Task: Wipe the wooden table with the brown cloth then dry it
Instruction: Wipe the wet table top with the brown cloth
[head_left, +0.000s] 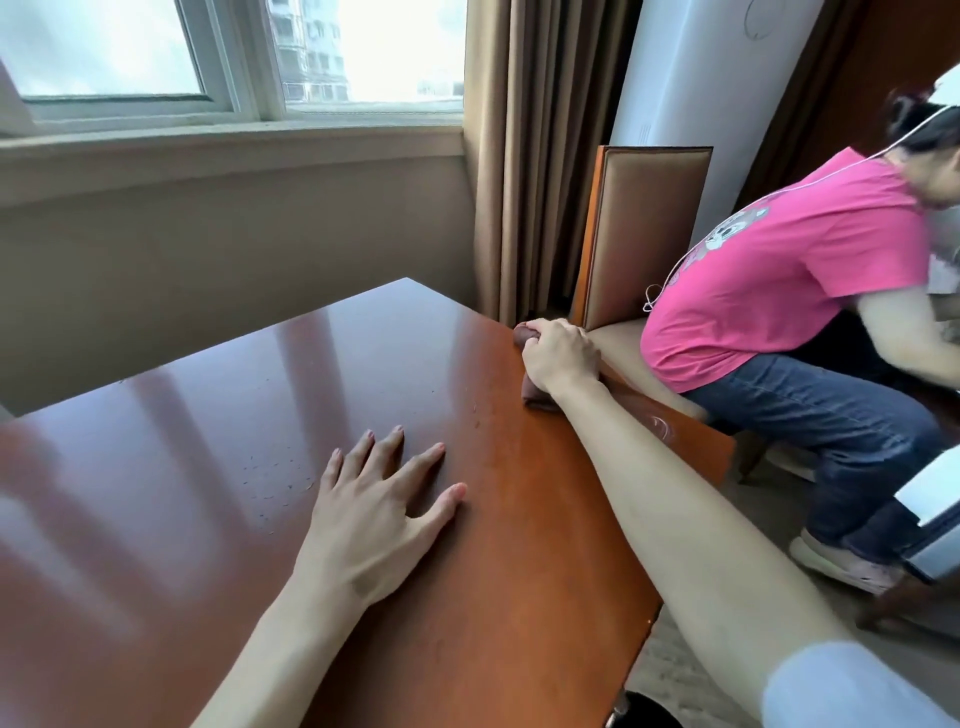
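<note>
Brown cloth bunched under my right hand, gripped at bench far edge; left hand flat, splayed, empty, steadying me.

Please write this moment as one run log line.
right hand: pressing brown cloth at table right edge | left hand: flat, fingers spread | phase: wiping
</note>
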